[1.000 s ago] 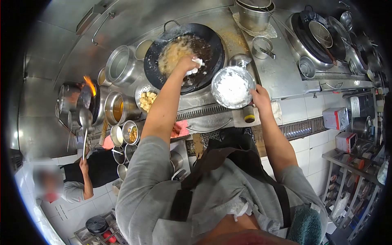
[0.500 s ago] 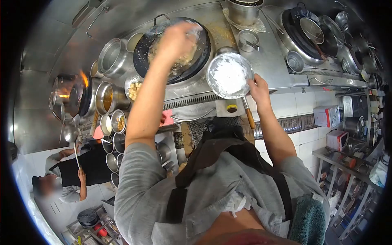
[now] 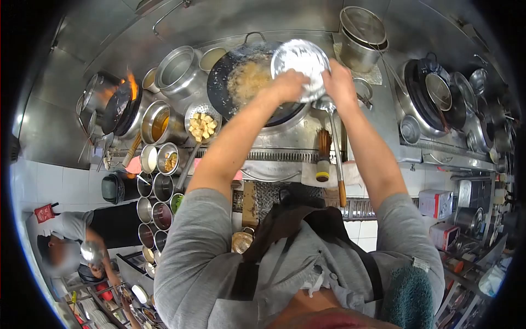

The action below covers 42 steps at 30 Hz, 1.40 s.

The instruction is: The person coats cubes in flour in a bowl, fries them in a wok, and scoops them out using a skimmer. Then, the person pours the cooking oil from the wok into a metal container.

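My right hand grips the rim of a metal bowl holding white powder, tilted above the right edge of a black wok. My left hand is at the bowl's lower left, its fingers curled over the powder; what they hold, if anything, is hidden. Pale golden food bubbles in oil in the wok. Below the bowl lies a ladle with a wooden handle, beside a bristle brush.
Left of the wok, a perforated strainer holds fried cubes. Several pots and containers stand further left, near a flaming burner. A strainer-topped pot stands at the back right. Another person is at the lower left.
My left hand has moved from over the wok to the bowl. The bowl has gone up and left over the wok's edge, uncovering the ladle and brush. The other person's ladle has swung down.
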Motion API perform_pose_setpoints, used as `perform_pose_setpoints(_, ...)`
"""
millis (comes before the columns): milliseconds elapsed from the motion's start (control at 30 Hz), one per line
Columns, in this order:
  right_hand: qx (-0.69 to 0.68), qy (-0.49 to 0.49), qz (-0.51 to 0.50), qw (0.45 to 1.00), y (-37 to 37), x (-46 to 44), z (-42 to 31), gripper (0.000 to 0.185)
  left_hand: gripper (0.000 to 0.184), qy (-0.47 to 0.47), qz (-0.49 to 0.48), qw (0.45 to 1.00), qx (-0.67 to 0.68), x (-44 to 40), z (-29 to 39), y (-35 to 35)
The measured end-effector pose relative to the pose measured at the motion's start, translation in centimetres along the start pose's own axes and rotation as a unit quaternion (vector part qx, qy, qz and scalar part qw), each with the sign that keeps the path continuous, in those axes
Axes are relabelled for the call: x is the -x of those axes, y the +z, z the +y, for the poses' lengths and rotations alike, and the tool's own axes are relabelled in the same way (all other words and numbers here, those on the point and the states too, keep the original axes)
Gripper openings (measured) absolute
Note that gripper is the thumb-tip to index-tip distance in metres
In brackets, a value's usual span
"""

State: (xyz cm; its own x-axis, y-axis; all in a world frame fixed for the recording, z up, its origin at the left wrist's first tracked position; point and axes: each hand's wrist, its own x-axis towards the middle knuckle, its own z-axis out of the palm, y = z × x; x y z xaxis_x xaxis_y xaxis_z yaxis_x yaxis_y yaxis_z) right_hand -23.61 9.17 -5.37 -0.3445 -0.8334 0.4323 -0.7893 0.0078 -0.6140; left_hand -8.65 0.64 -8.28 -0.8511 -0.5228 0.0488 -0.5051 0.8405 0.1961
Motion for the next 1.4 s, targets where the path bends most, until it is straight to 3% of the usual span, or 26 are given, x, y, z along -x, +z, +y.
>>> perform_pose_setpoints(33, 0.045, -0.052, -0.014, 0.998, 1.7, -2.3, -0.1, 0.016, 0.033, -0.003, 0.021, 0.999, -0.035, -0.9, -2.6, -0.3)
perform_pose_setpoints(100, 0.090, -0.109, -0.013, 0.990, 3.0, -5.5, -1.2, 0.015, 0.036, -0.091, -0.097, 0.985, -0.110, -1.9, -6.0, -2.9)
perform_pose_setpoints(167, 0.147, -0.095, 0.018, 0.984, 3.7, -7.6, -1.3, 0.010, 0.041, -0.133, -0.041, 0.985, -0.104, -1.9, -10.0, -3.9)
perform_pose_setpoints(233, 0.122, -0.097, 0.016, 0.988, 3.4, -8.3, 0.4, 0.013, 0.044, -0.114, 0.094, 0.986, -0.079, -0.3, -11.1, -6.1)
perform_pose_setpoints(300, 0.055, -0.013, 0.043, 0.998, 3.3, -7.6, 2.6, 0.018, 0.042, -0.133, 0.151, 0.976, -0.077, 2.8, -10.3, -7.8)
perform_pose_setpoints(367, -0.092, 0.023, 0.065, 0.993, 2.5, -5.2, 4.5, 0.027, 0.040, -0.136, 0.237, 0.961, 0.040, 7.0, -7.6, -9.2)
perform_pose_setpoints(400, -0.235, 0.123, -0.001, 0.964, 2.9, -4.2, 6.5, 0.025, 0.038, -0.176, 0.297, 0.934, 0.092, 9.2, -5.8, -9.1)
perform_pose_setpoints(433, -0.364, 0.222, -0.073, 0.901, 4.1, -3.0, 8.1, 0.023, 0.038, -0.195, 0.305, 0.928, 0.085, 11.5, -4.5, -8.3)
perform_pose_setpoints(500, -0.506, 0.282, -0.096, 0.809, 5.7, 1.4, 9.3, 0.023, 0.039, -0.338, 0.322, 0.878, 0.104, 15.9, -2.0, -5.7)
perform_pose_setpoints(567, -0.505, 0.311, -0.142, 0.792, 6.2, 5.9, 8.5, 0.023, 0.039, -0.390, 0.376, 0.832, 0.118, 20.4, 2.0, -2.4)
perform_pose_setpoints(600, -0.510, 0.305, -0.171, 0.786, 6.5, 8.3, 8.5, 0.023, 0.039, -0.426, 0.377, 0.799, 0.197, 23.0, 3.8, 0.2)
perform_pose_setpoints(633, -0.513, 0.296, -0.206, 0.779, 6.5, 10.6, 8.2, 0.023, 0.039, -0.458, 0.383, 0.754, 0.275, 25.6, 6.1, 2.3)
perform_pose_setpoints(667, -0.495, 0.299, -0.236, 0.781, 5.8, 12.9, 7.3, 0.024, 0.039, -0.420, 0.449, 0.678, 0.403, 27.7, 9.7, 3.6)
perform_pose_setpoints(700, -0.475, 0.293, -0.278, 0.782, 5.0, 15.3, 6.2, 0.024, 0.038, -0.364, 0.523, 0.581, 0.507, 29.6, 13.7, 5.0)
perform_pose_setpoints(767, -0.473, 0.185, -0.375, 0.775, 6.8, 19.5, 7.5, 0.024, 0.037, -0.286, 0.609, 0.380, 0.635, 34.2, 21.3, 7.5)
perform_pose_setpoints(833, -0.473, 0.177, -0.510, 0.696, 4.2, 23.4, 3.9, 0.019, 0.035, -0.219, 0.654, 0.230, 0.687, 38.5, 28.9, 10.6)
perform_pose_setpoints(900, -0.381, 0.118, -0.614, 0.681, 3.4, 26.1, 2.5, 0.009, 0.034, -0.161, 0.696, 0.160, 0.681, 40.9, 35.4, 14.9)
perform_pose_setpoints(933, -0.344, 0.083, -0.662, 0.660, 3.2, 28.2, 2.1, 0.010, 0.033, -0.233, 0.718, 0.109, 0.647, 41.6, 39.6, 16.0)
perform_pose_setpoints(1167, -0.222, -0.117, -0.795, 0.552, -0.8, 46.2, -4.4, 0.014, 0.033, -0.231, 0.868, 0.035, 0.438, 43.5, 63.2, 21.4)
perform_pose_setpoints(1233, -0.225, -0.130, -0.827, 0.499, -3.9, 53.2, -6.6, 0.018, 0.031, -0.211, 0.895, 0.011, 0.392, 43.6, 69.9, 23.0)
perform_pose_setpoints(1300, -0.210, -0.201, -0.844, 0.451, -8.5, 60.7, -9.4, 0.023, 0.035, -0.275, 0.898, 0.021, 0.343, 43.9, 76.3, 27.0)
perform_pose_setpoints(1333, -0.223, -0.169, -0.856, 0.434, -10.7, 64.8, -10.3, 0.023, 0.036, -0.302, 0.893, -0.003, 0.334, 43.8, 79.7, 27.1)
perform_pose_setpoints(1400, -0.237, -0.204, -0.872, 0.375, -12.7, 73.2, -11.7, 0.025, 0.037, -0.327, 0.892, -0.031, 0.311, 43.7, 85.6, 27.5)
